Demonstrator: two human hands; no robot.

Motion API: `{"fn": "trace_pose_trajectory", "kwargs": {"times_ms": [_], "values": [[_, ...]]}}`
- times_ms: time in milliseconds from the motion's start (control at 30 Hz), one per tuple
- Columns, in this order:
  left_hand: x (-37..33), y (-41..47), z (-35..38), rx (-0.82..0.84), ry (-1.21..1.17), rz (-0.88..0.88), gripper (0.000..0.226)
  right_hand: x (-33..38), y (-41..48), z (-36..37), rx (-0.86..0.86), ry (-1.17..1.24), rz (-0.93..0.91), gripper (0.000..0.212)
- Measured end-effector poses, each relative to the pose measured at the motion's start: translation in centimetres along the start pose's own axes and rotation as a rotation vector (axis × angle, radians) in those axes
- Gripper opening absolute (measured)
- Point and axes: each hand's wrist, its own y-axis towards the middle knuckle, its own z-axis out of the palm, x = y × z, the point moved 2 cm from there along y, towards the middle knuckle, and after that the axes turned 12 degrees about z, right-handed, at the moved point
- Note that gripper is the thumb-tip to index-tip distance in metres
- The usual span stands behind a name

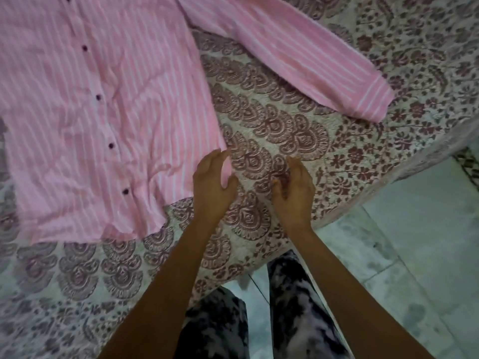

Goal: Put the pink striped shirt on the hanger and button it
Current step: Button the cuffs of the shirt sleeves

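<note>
pink striped shirt [103, 99] lies flat on bed [272, 120], front up, spread wide, so easy to pick up. its near corner just beside left grip [212, 177], maybe touching. sleeve [298, 60] well past right grip [293, 190]. both grips loose, fingers apart, holding nothing. likely reaching for shirt. no hanger seen.

Paisley-printed bedspread [272, 130] — pale marble-tiled floor [414, 242] beside it.

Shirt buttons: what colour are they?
Dark purple, almost black. The buttons run down the front of the pink striped shirt, seen best in the head view.
</note>
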Motion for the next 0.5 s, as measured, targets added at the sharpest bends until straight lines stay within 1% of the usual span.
{"fn": "trace_pose_trajectory", "kwargs": {"times_ms": [100, 233, 300, 333, 433, 500], "values": [[3.6, -2.4, -3.7, -0.048, 0.019, -0.017, 0.055, 2.6, -3.2, 3.3, 0.025, -0.034, -0.034, 0.049], [9.2, -6.6, -9.6, -0.111, 0.051, -0.046, 0.055, 7.3, -8.6, 9.0, 0.092, 0.003, -0.114, 0.048], [11.2, -8.4, -12.1, -0.126, 0.047, -0.079, 0.053, 9.1, -10.7, 11.2, 0.110, 0.011, -0.159, 0.050], [12.9, -9.9, -14.6, -0.148, 0.052, -0.097, 0.053, 11.2, -12.7, 13.2, 0.134, 0.022, -0.185, 0.053], [16.5, -13.1, -19.4, -0.185, 0.090, -0.108, 0.058, 15.1, -16.4, 16.7, 0.182, 0.025, -0.228, 0.060], [19.2, -15.4, -22.7, -0.222, 0.107, -0.138, 0.057, 17.9, -18.7, 19.2, 0.218, 0.010, -0.255, 0.056]]}}
